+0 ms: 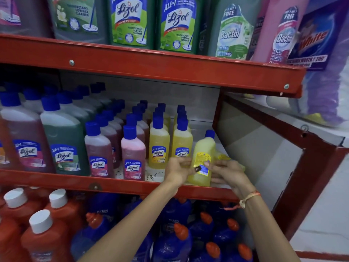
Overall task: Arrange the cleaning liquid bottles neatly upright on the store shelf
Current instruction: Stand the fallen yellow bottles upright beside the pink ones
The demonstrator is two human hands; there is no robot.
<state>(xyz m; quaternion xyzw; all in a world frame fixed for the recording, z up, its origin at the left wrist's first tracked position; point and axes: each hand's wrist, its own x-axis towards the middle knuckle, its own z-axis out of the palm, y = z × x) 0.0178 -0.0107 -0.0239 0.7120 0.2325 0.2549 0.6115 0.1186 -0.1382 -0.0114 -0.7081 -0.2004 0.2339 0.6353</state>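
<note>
The shelf [151, 63] is red. The tilted bottle [203, 148] on the right is yellow with a blue cap and a yellow back label. Left of it stand yellow bottles [159, 142], then pink bottles [133, 148], a dark green bottle [63, 137], all blue-capped. Below, orange bottles [43, 241] have white caps.

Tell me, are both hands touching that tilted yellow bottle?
Touching. The head view shows the left hand and right hand gripping the yellow bottle from either side.
</note>
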